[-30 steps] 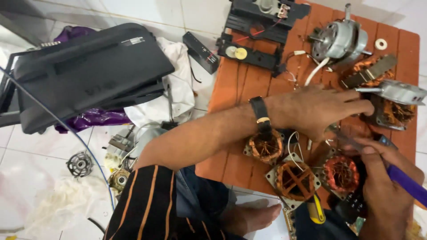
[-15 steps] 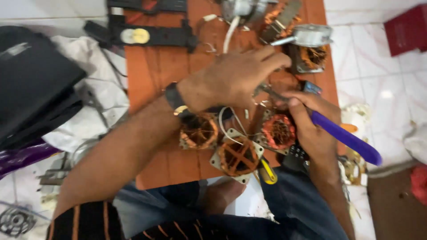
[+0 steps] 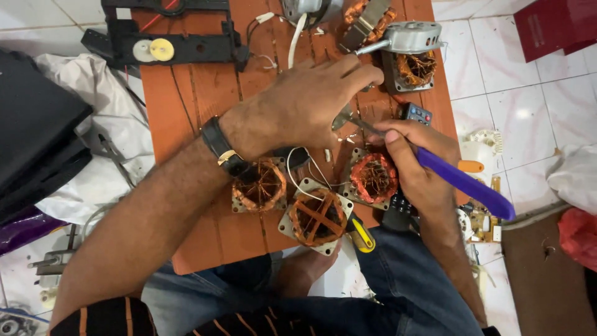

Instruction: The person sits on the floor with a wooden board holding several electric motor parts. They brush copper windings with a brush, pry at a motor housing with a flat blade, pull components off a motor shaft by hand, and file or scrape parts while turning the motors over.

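While the left hand (image 3: pixel 311 102) lies palm-down across the middle of the orange-brown board (image 3: pixel 186 99), its fingers curl around a small part hidden beneath them, so what it grips cannot be told. One black wristwatch (image 3: pixel 224 148) with a gold clasp sits on that wrist. At the centre right of the frame, the right hand (image 3: pixel 416 165) is clenched around one tool with a purple handle (image 3: pixel 466 183), which runs out toward the lower right; its thin metal shaft (image 3: pixel 360 124) points up and left and ends just under the left hand's fingers.

Three copper-wound stators lie in a row along the board's lower edge: one (image 3: pixel 260 186) below the left wrist, one (image 3: pixel 318 216) with a cross-shaped frame at the bottom centre, and one (image 3: pixel 373 178) touching the right hand's thumb side. Two more copper windings sit at the top right of the board: one (image 3: pixel 413 65) in a square frame under a grey metal motor housing (image 3: pixel 410 37), and one (image 3: pixel 367 18) at the top edge. One yellow-handled screwdriver (image 3: pixel 360 233) pokes out beside the middle stator. One small dark remote (image 3: pixel 415 114) with coloured buttons lies just above the right hand.

At the upper left, one black plastic frame (image 3: pixel 186 50) carries two round discs, one white (image 3: pixel 142 51) and one yellow (image 3: pixel 161 48). One black case (image 3: pixel 31 137) rests on white cloth (image 3: pixel 118 124) at the left edge.
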